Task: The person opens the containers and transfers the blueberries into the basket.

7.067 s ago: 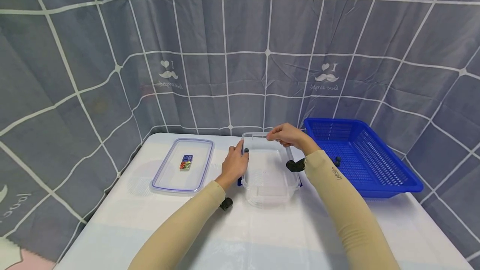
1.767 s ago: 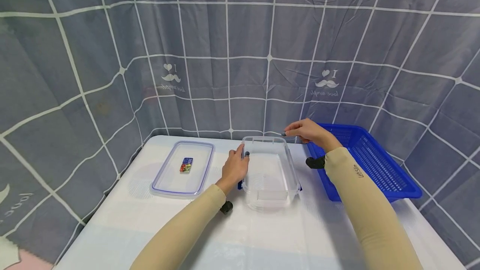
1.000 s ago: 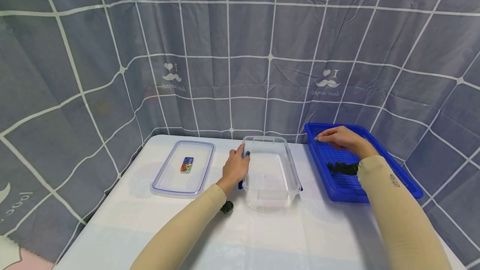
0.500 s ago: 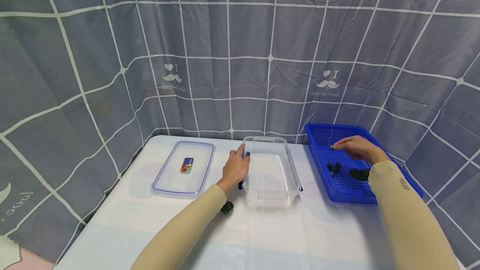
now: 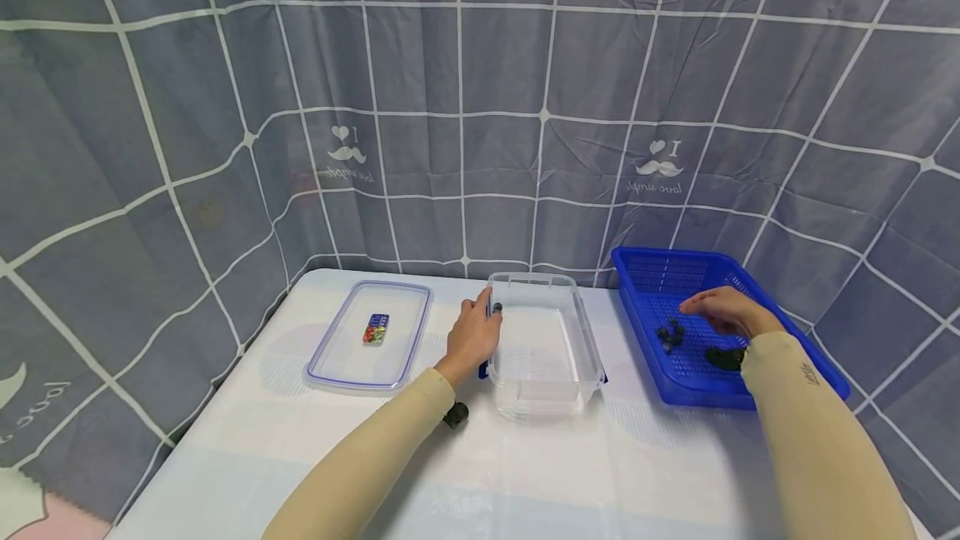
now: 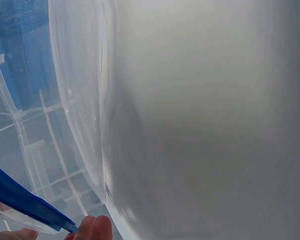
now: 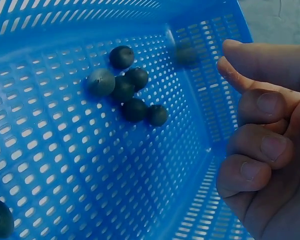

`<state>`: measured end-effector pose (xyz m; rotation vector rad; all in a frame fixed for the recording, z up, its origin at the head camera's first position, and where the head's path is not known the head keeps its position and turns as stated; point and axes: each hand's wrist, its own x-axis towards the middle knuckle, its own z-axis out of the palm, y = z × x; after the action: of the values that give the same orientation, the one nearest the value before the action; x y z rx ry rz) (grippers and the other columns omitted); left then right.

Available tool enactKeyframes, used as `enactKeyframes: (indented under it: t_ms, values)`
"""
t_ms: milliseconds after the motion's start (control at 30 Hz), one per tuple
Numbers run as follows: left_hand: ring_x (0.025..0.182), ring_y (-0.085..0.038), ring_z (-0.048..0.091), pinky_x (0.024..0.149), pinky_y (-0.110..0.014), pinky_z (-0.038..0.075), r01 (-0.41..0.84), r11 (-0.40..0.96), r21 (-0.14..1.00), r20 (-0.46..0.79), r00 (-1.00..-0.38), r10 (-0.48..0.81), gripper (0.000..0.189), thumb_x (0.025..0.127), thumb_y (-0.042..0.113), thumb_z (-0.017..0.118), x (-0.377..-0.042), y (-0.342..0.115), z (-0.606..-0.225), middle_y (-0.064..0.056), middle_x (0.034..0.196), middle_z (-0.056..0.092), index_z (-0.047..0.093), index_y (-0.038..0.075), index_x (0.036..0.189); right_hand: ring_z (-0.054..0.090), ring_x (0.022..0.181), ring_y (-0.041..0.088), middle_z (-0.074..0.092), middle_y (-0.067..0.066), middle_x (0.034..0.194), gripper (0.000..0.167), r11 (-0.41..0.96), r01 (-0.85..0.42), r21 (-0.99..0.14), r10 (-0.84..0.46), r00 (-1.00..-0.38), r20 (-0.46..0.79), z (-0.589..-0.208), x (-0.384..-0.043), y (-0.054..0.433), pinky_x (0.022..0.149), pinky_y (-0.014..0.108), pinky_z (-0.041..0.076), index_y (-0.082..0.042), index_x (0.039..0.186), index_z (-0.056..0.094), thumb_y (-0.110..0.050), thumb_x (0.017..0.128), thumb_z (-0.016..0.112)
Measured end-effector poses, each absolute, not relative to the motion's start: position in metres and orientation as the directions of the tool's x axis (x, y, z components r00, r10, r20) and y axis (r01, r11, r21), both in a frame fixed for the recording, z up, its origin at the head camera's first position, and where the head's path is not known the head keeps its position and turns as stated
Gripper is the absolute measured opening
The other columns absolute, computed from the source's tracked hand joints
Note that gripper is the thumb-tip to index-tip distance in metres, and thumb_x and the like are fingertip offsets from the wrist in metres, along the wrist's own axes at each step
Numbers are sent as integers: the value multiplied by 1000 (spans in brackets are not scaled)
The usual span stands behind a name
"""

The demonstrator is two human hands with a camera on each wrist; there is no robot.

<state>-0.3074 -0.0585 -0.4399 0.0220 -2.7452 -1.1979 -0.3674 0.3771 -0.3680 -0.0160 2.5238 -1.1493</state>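
Observation:
My left hand [image 5: 474, 333] grips the left wall of a clear plastic food container [image 5: 547, 390] with blue latches. In the left wrist view, fingertips [image 6: 96, 227] lie at a blue latch [image 6: 25, 200]. A small dark ball [image 5: 497, 307] shows by the left thumb; whether it is held cannot be told. My right hand [image 5: 723, 309] hovers inside the blue basket [image 5: 652, 357], thumb and index finger apart, the other fingers bent. Below it lie several blueberries [image 7: 135, 110] in a cluster. One blurred blueberry [image 7: 186, 55] appears in mid-air beside the fingertips.
A clear lid [image 5: 345, 375] with a blue rim and a fruit sticker [image 5: 376, 329] lies on the white table [image 5: 525, 482], left of the container. A grey curtain [image 5: 495, 157] with white lines hangs behind. Another blueberry [image 7: 0, 218] sits apart in the basket.
The right hand has moved from over the container to the basket and let go of a blueberry there. More blueberries show in the basket. The left hand stays at the container.

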Motion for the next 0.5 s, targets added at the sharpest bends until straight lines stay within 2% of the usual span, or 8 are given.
enactKeyframes:
  t_ms: [233,500]
  values:
    - [116,-39,60,88,-56,49,36,681,732,117,-990,-74,56,105,36,40,-307,-59,-439,-20,147,43,32,24,159,34,49,6,38,-11,56,51,667,92,-740,-178,-944,-279,-369,-369,372,49,25,34,9,133,57,-27,98,64]
    - [116,-39,60,89,-56,49,39,683,730,120,-990,-71,56,105,37,40,-306,-58,-438,-20,147,43,32,25,159,29,45,5,38,-10,54,56,690,17,-723,-228,-944,-239,-356,-374,341,48,26,33,8,141,52,-30,100,62]
